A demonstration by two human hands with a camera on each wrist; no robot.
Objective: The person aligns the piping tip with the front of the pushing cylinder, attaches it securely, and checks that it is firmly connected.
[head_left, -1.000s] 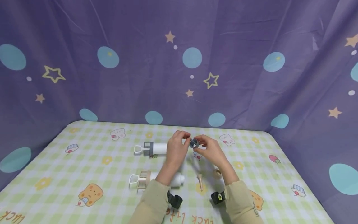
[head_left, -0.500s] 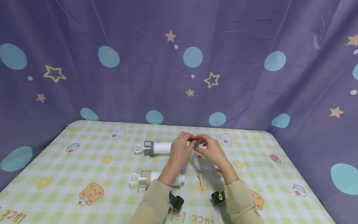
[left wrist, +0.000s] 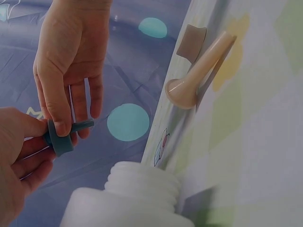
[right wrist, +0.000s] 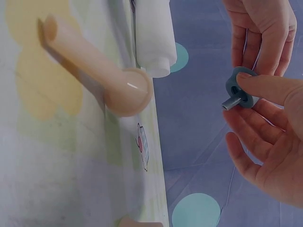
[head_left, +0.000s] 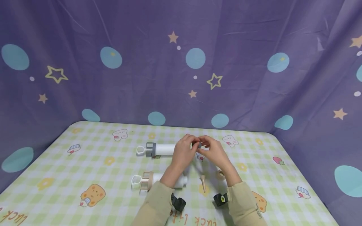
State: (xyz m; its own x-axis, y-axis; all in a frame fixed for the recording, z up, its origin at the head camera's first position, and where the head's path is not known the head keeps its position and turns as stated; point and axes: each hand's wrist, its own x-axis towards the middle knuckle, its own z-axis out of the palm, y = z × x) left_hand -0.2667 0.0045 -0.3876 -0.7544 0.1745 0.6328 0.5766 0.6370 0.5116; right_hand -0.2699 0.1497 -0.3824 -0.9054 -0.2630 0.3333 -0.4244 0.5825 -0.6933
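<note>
Above the table, both hands meet at a small blue-grey round cap (left wrist: 59, 139) with a short tube sticking out of it. My left hand (head_left: 183, 152) pinches its disc between thumb and fingers. From the other side my right hand (head_left: 214, 152) also pinches it, the thumb pressed on its face, as the right wrist view shows. Behind the left hand lies a white cylinder (head_left: 164, 150) with a grey frame and a white loop handle; its right end is hidden. A similar white cylinder (head_left: 179, 181) with a beige frame lies nearer, partly behind the left forearm.
A beige flared tube (head_left: 203, 184) lies on the checked tablecloth (head_left: 113, 175) between the forearms. Beside the right wrist is a beige ring-shaped piece (head_left: 220, 175), partly covered. A purple patterned curtain (head_left: 158, 94) stands behind the table.
My left hand has moved slightly right, closer to my right hand, and has taken hold of the cap. The cap has turned and is now more covered by fingers.
</note>
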